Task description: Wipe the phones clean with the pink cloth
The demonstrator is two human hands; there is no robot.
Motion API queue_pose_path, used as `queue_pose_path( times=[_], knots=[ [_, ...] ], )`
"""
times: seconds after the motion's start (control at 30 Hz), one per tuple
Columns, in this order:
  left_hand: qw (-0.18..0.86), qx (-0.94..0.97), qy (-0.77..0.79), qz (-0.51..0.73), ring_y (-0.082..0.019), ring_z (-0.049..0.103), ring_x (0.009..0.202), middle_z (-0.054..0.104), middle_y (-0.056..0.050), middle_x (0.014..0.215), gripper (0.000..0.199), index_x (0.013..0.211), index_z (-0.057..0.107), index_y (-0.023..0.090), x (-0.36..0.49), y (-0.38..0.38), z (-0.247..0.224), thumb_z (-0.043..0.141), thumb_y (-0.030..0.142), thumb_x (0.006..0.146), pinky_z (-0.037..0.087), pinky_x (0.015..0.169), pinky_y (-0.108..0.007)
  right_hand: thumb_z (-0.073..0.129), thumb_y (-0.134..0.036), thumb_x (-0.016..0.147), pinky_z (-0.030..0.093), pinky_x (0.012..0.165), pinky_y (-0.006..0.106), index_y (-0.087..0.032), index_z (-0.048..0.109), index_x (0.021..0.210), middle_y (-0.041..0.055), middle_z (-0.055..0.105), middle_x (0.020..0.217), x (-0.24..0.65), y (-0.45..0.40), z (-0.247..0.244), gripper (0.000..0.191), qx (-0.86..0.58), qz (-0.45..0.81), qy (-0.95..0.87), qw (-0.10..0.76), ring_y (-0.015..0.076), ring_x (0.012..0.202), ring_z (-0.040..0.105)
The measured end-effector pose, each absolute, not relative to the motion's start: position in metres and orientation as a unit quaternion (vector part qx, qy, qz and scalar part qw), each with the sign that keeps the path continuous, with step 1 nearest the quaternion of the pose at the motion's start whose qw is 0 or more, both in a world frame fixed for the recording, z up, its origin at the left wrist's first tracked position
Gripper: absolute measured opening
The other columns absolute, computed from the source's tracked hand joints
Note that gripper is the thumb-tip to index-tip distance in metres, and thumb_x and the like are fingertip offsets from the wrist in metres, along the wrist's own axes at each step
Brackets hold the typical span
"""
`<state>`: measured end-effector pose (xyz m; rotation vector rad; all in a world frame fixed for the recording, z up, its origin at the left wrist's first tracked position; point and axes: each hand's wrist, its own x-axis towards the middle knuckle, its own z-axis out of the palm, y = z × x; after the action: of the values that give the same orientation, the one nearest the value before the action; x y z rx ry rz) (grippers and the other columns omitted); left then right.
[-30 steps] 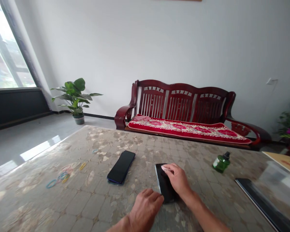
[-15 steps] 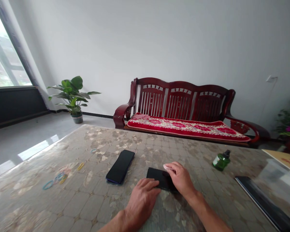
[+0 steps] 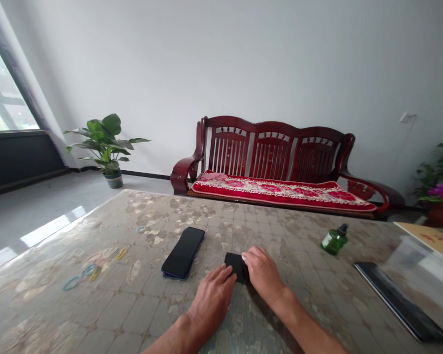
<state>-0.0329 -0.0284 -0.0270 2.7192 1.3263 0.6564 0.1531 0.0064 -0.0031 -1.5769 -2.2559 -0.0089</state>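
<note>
A flat black phone-like device lies crosswise on the table, its right part covered by my right hand. That hand is closed, with a sliver of a small white cloth showing at its fingertips against the dark surface. My left hand lies with fingers stretched out, the tips touching the device's near left edge; its thumb is hard to make out. To the left of both hands rests a larger black phone with a blue edge, touched by neither.
Coloured rings lie at the left on the patterned table. A green pump bottle stands at the right, near a long dark device and a clear plastic sheet or box. Behind the table is a wooden bench.
My right hand, with the white cloth, has moved left along the black device and now covers more of it. My left hand has shifted slightly left. The view has turned a little.
</note>
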Motion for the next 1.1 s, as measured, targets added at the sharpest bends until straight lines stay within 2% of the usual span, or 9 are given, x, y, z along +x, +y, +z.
queue_pose_path(
  times=[0.1,0.27,0.33,0.4,0.47,0.53,0.83,1.1],
  knots=[
    [0.028,0.883,0.421,0.203,-0.027,0.060,0.121,0.065,-0.010,0.129,0.042,0.121,0.066,0.019,-0.034,-0.027,-0.028,0.047,0.004,0.086,0.051,0.102,-0.043,0.058,-0.037,0.097,0.054,0.088,0.042,-0.021,0.059,0.122,0.0085,0.059,0.126,0.139,0.014,-0.007,0.030,-0.545,0.003,-0.813,0.205,0.0210,0.103,0.061],
    [0.020,0.888,0.418,0.190,-0.027,0.059,0.122,0.065,-0.010,0.130,0.043,0.122,0.065,0.019,-0.035,-0.026,-0.027,0.046,0.005,0.086,0.051,0.102,-0.042,0.058,-0.038,0.097,0.054,0.089,0.043,-0.021,0.058,0.123,0.0087,0.058,0.127,0.141,0.010,-0.006,0.032,-0.544,0.004,-0.813,0.208,0.0214,0.105,0.061],
    [0.011,0.890,0.416,0.185,-0.027,0.060,0.121,0.065,-0.011,0.129,0.043,0.120,0.066,0.018,-0.034,-0.027,-0.026,0.045,0.004,0.086,0.052,0.100,-0.042,0.057,-0.035,0.097,0.053,0.086,0.038,-0.021,0.062,0.118,0.0084,0.061,0.121,0.151,0.004,-0.002,0.025,-0.548,0.003,-0.811,0.206,0.0197,0.099,0.062],
    [0.005,0.893,0.416,0.174,-0.028,0.060,0.122,0.064,-0.012,0.130,0.043,0.121,0.066,0.017,-0.034,-0.027,-0.024,0.045,0.003,0.086,0.052,0.100,-0.042,0.052,-0.025,0.098,0.051,0.082,0.032,-0.022,0.068,0.104,0.0071,0.066,0.104,0.164,-0.002,0.001,0.018,-0.556,0.000,-0.807,0.197,0.0183,0.091,0.061],
    [0.004,0.895,0.417,0.161,-0.029,0.058,0.123,0.063,-0.013,0.131,0.044,0.124,0.065,0.016,-0.033,-0.027,-0.023,0.046,0.002,0.086,0.052,0.100,-0.043,0.046,-0.015,0.097,0.046,0.080,0.029,-0.022,0.071,0.089,0.0058,0.066,0.089,0.178,-0.006,0.004,0.027,-0.570,-0.008,-0.800,0.188,0.0186,0.087,0.059],
    [0.009,0.894,0.421,0.151,-0.029,0.057,0.124,0.062,-0.013,0.133,0.046,0.126,0.064,0.016,-0.033,-0.028,-0.021,0.047,0.002,0.086,0.052,0.100,-0.044,0.043,-0.011,0.097,0.044,0.081,0.028,-0.022,0.070,0.084,0.0052,0.065,0.086,0.189,-0.008,0.004,0.031,-0.583,-0.018,-0.790,0.188,0.0192,0.088,0.059],
    [0.017,0.889,0.436,0.137,-0.030,0.057,0.124,0.063,-0.013,0.131,0.039,0.123,0.065,0.015,-0.033,-0.029,-0.019,0.051,0.003,0.089,0.052,0.100,-0.043,0.044,-0.007,0.094,0.043,0.076,0.029,-0.021,0.067,0.085,0.0038,0.061,0.084,0.197,-0.039,-0.004,0.028,-0.566,-0.047,-0.797,0.206,0.0197,0.084,0.057],
    [0.028,0.878,0.465,0.106,-0.029,0.059,0.122,0.066,-0.011,0.126,0.024,0.115,0.067,0.016,-0.027,-0.028,-0.011,0.062,0.011,0.093,0.051,0.101,-0.042,0.044,-0.007,0.096,0.048,0.082,0.032,-0.021,0.063,0.107,0.0049,0.064,0.095,0.192,-0.079,-0.011,0.026,-0.476,-0.028,-0.834,0.278,0.0198,0.089,0.058]
  ],
)
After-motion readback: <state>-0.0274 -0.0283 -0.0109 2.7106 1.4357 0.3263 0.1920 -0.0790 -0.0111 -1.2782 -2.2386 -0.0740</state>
